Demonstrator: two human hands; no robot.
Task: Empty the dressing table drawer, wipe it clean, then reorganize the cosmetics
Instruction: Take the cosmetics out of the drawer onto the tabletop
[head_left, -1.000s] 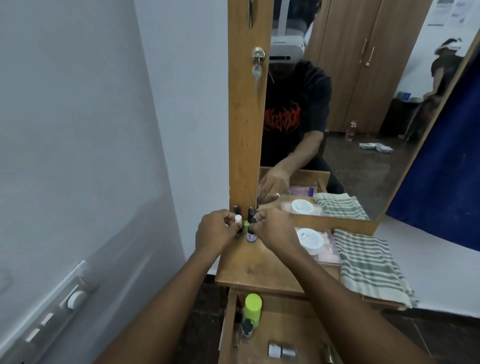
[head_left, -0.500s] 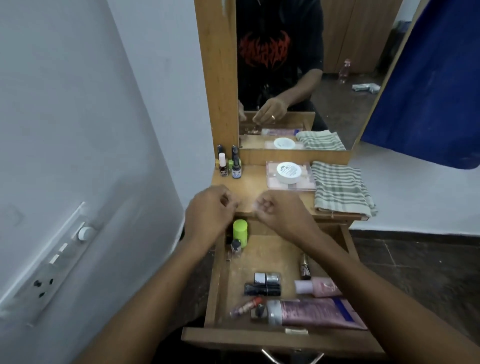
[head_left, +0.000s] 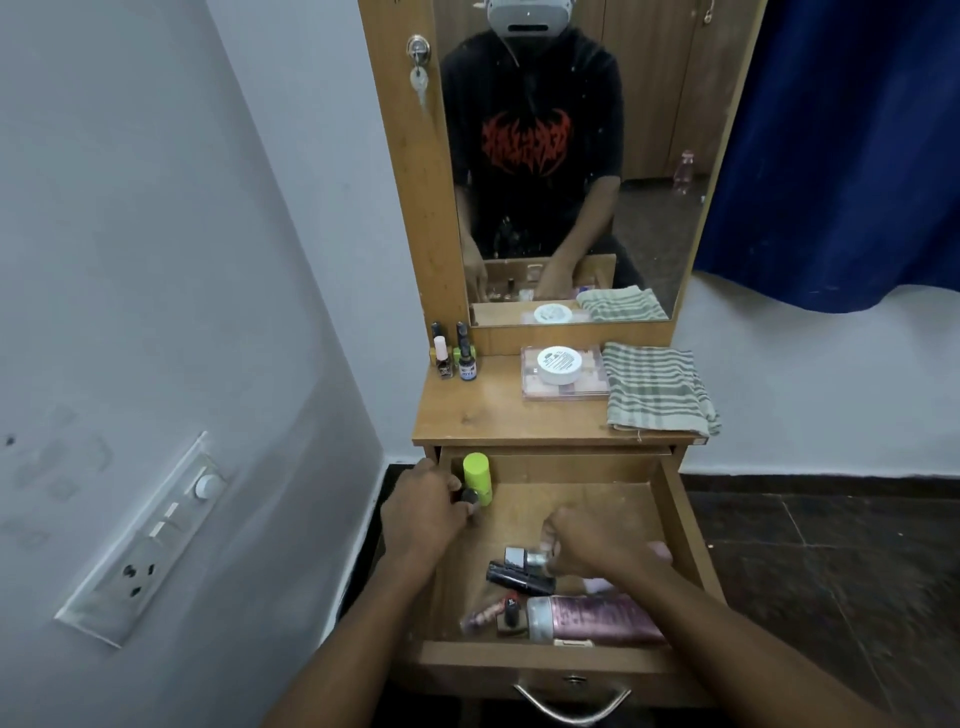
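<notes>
Wooden dressing-table drawer (head_left: 571, 493) stands pulled open, cosmetics inside. Left hand (head_left: 421, 514) curls round a small dark-capped bottle (head_left: 470, 496); right hand (head_left: 587, 551) pinches a silver tube (head_left: 527, 558). Lift each straight up, clear of neighbours.

free: drawer (head_left: 566, 499) middle-back | blocked: green bottle (head_left: 478, 475) back-left, pink tube (head_left: 597, 618) front
</notes>
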